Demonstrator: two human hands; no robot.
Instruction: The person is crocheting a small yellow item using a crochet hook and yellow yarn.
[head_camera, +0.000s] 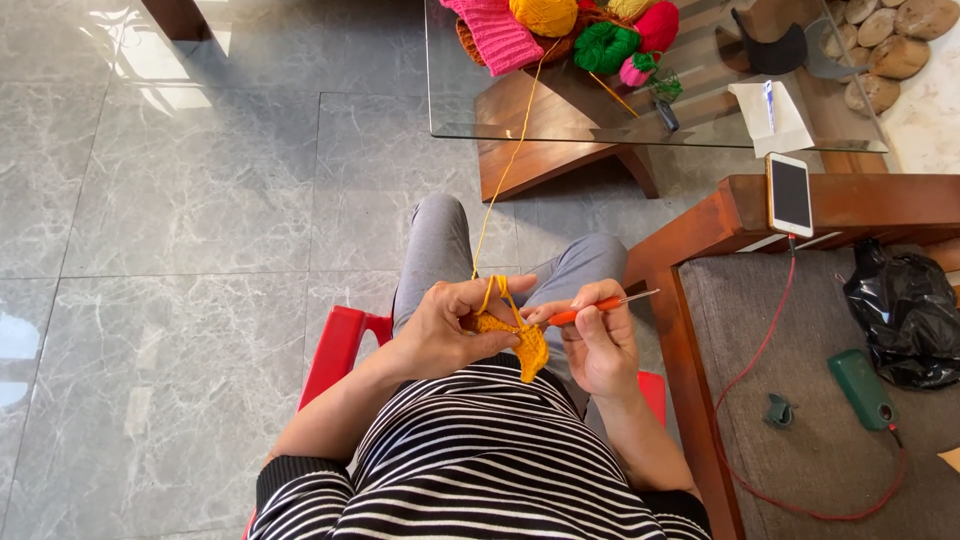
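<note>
Glass tabletop (450, 110) on a wooden base, grey tiled floor (180, 200) beneath. On the glass: pink knitted piece (497, 35), yarn balls in yellow (543, 14), green (603, 46) and red (658, 25), folded white paper (770, 118). Wooden bench arm (850, 200) carries a white phone (789, 194). Grey bench cushion (800, 330): black plastic bag (908, 312), green case (862, 389), red cable (760, 350).

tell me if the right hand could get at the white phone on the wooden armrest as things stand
Probably yes. The phone lies face up on the wooden armrest, to the right hand's own side, with nothing between them. But that hand is holding the orange-handled crochet hook, so its grip is occupied.
</note>
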